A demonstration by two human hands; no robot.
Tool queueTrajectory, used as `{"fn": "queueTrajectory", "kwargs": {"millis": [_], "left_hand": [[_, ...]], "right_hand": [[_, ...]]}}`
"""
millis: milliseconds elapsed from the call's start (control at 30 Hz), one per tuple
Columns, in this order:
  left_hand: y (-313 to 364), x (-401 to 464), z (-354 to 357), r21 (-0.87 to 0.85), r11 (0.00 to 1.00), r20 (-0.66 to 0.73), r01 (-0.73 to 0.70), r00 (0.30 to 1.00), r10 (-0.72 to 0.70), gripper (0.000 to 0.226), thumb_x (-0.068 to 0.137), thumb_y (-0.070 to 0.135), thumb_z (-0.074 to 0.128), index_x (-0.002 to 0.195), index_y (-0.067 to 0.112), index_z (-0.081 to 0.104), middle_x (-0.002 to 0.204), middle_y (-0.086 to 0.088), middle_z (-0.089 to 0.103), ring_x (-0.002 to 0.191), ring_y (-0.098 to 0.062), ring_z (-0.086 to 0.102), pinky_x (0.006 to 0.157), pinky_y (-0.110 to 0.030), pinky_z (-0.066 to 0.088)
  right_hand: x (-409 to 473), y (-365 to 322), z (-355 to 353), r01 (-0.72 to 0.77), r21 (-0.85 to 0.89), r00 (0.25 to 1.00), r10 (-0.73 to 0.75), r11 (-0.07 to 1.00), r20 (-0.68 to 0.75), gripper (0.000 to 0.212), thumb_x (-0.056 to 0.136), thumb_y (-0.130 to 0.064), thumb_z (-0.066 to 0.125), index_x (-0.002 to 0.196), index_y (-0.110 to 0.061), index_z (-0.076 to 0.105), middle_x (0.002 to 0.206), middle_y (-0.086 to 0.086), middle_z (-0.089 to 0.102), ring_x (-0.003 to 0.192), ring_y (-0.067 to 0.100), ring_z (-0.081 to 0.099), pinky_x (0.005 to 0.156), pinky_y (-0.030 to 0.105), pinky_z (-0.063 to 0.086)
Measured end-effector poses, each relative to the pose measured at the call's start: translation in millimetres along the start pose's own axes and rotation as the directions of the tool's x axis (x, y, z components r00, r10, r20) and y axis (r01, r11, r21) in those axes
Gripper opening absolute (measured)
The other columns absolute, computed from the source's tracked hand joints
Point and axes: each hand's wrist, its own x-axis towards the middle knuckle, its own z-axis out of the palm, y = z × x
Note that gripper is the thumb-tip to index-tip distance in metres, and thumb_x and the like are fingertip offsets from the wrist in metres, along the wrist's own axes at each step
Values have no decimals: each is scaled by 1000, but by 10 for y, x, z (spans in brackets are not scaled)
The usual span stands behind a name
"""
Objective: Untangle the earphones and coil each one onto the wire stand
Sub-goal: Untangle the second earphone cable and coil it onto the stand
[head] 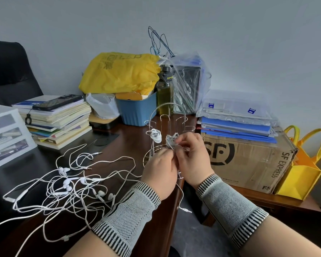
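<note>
both hands meet just in front of the stand (167,130): the right hand (192,158) pinches the half-wound coil (171,140) on a prong, the left hand (160,171) pinches its loose cord (tail trailing toward the person). the tangle (72,186) lies left of the stand on the worktop (130,141), nearer the left hand.

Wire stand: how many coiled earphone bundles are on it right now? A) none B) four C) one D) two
D: the stand carries one finished coil on a left prong and a second coil that both hands, left and right, are working on; the rest of the earphones lie tangled on the desk.
</note>
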Motion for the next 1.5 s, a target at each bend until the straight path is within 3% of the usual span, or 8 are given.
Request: {"fn": "queueTrajectory", "kwargs": {"millis": [200, 367, 600, 700, 767, 900, 1100, 1500], "left_hand": [[30, -7, -25, 128, 991, 39, -30, 999, 25, 25, 100, 20, 38, 106, 12, 60, 122, -1, 59, 116, -20, 50, 101, -28, 33], [10, -13, -36, 51, 998, 18, -30, 999, 29, 23, 98, 19, 41, 75, 17, 42, 89, 4, 53, 91, -19, 49, 83, -32, 39], [-59, 30, -57, -173, 966, -174, 192, 959, -222, 23, 100, 33, 44, 91, 23, 62, 82, 8, 64, 72, -5, 57, 62, -12, 35], [-111, 58, 21, -272, 929, -165, 253, 938, -304, 31, 100, 30, 44, 115, 19, 69, 94, 3, 74, 86, -12, 69, 84, -29, 52], [-104, 80, 51, -429, 859, -122, 277, 925, -359, 31, 100, 26, 45, 120, 17, 66, 98, 6, 72, 81, -11, 73, 84, -38, 57], [12, 125, 53, -701, 650, 13, 294, 916, -401, 19, 101, 22, 49, 95, 26, 67, 93, 6, 73, 71, -14, 74, 68, -30, 60], [28, 247, 138, -823, 486, 36, 295, 880, -473, 14, 94, 24, 61, 92, 17, 72, 90, -5, 76, 82, -23, 74, 77, -43, 60], [39, 225, 160, -897, 372, 9, 238, 852, -523, 4, 88, 20, 70, 84, 19, 70, 63, 9, 71, 58, -2, 65, 53, -17, 52]], "right_hand": [[-47, 140, -38, 214, -59, 973, -207, 975, 107, 19, 80, -10, 62, 95, -15, 74, 106, -2, 46, 97, 1, 50, 85, 7, 41], [14, 170, -100, 208, -107, 976, -199, 972, 92, 20, 81, 2, 70, 93, -13, 74, 105, -2, 54, 95, -6, 52, 84, 0, 39], [16, 73, -123, -66, 117, 998, 69, 991, -15, 22, 88, -12, 67, 82, -33, 64, 86, -7, 69, 74, -2, 63, 70, 10, 49], [37, 36, -139, -240, 283, 968, 250, 928, 3, 6, 88, -9, 66, 87, -13, 70, 79, -1, 70, 59, -3, 60, 56, 10, 48], [48, 38, -136, -301, 346, 948, 317, 889, 11, 4, 88, -7, 66, 88, -6, 71, 79, 4, 70, 59, -1, 60, 55, 12, 49], [70, 64, -111, -381, 416, 912, 409, 826, 24, 8, 86, -5, 67, 81, -9, 72, 77, 8, 72, 63, 9, 64, 59, 22, 53], [73, 75, -135, -444, 488, 877, 476, 751, 65, 12, 83, -1, 67, 74, -8, 72, 77, 14, 72, 70, 22, 64, 73, 38, 56], [53, 128, -278, -480, 827, 716, 676, 293, 176, 14, 86, -2, 63, 73, -8, 62, 61, 5, 61, 55, 14, 58, 55, 24, 50]]}}
